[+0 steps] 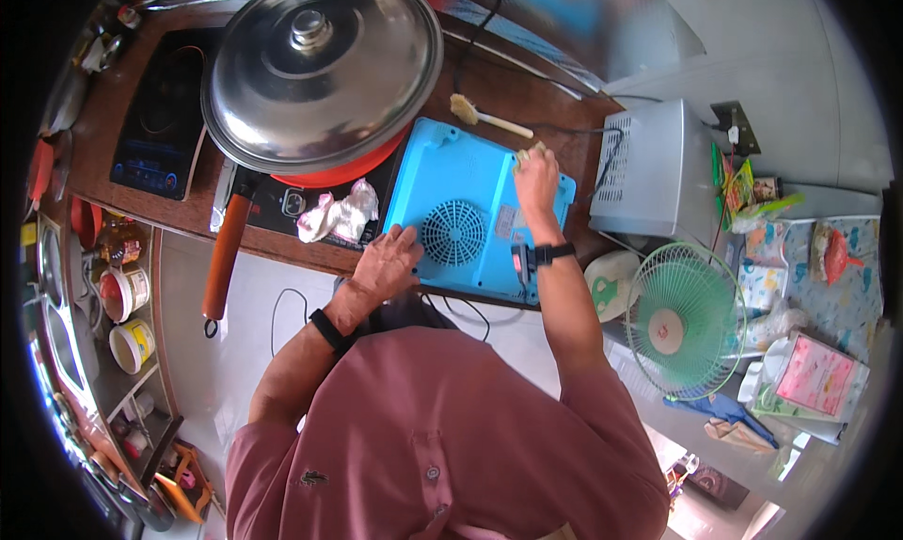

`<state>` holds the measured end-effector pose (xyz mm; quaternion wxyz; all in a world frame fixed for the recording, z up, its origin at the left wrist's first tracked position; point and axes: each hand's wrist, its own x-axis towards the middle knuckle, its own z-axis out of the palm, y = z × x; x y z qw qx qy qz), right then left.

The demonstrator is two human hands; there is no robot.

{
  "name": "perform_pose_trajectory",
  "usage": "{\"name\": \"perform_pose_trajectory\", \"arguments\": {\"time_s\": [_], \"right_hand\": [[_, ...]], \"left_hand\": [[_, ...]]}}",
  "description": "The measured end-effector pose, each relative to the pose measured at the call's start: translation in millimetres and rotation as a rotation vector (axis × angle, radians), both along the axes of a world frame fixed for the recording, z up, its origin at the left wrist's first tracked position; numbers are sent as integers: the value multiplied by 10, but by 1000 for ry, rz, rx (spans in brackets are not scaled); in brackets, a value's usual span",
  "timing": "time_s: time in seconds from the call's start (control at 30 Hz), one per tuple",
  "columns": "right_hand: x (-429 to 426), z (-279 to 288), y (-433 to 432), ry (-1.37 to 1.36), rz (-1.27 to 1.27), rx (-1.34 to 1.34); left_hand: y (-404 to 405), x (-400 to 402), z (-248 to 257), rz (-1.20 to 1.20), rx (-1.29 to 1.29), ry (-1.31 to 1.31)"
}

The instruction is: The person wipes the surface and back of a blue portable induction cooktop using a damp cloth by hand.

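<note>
A blue plastic appliance base [451,166] with a round fan grille lies on the brown counter, its vented side up. At its near left corner rests my left hand [389,263], fingers curled over the edge; whether they grip it is unclear. My right hand [536,184] presses a crumpled greenish-yellow cloth or sponge [528,156] near the far right part of the base. Just beyond lies a brush with a pale handle [502,125]. A crumpled white and pink cloth [342,214] sits on the black cooktop left of the base.
Left of the base stands a red wok with a steel lid [367,67], its wooden handle [227,258] jutting over the counter edge. Further left is an induction cooker [159,117]. A silver appliance [649,173] and green fan [688,321] stand right; a black cord crosses the counter.
</note>
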<state>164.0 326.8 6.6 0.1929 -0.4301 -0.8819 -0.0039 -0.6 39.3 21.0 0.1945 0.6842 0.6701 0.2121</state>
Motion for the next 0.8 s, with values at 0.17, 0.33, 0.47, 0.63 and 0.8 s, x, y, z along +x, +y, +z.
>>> {"name": "perform_pose_trajectory", "arguments": {"time_s": [0.17, 0.33, 0.47, 0.63, 0.8], "right_hand": [[7, 42, -289, -30, 154, 11], [-147, 99, -211, -133, 188, 85], [-100, 64, -235, -245, 324, 203], [-359, 48, -220, -337, 168, 134], [-54, 281, -472, -60, 207, -599]], "left_hand": [[-37, 37, -4, 9, -51, 5], [-38, 21, 22, 4, -75, 31], [-44, 41, 1, 9, -42, 23], [-9, 40, 38, 28, -107, -7], [31, -6, 154, 18, -172, -115]]}}
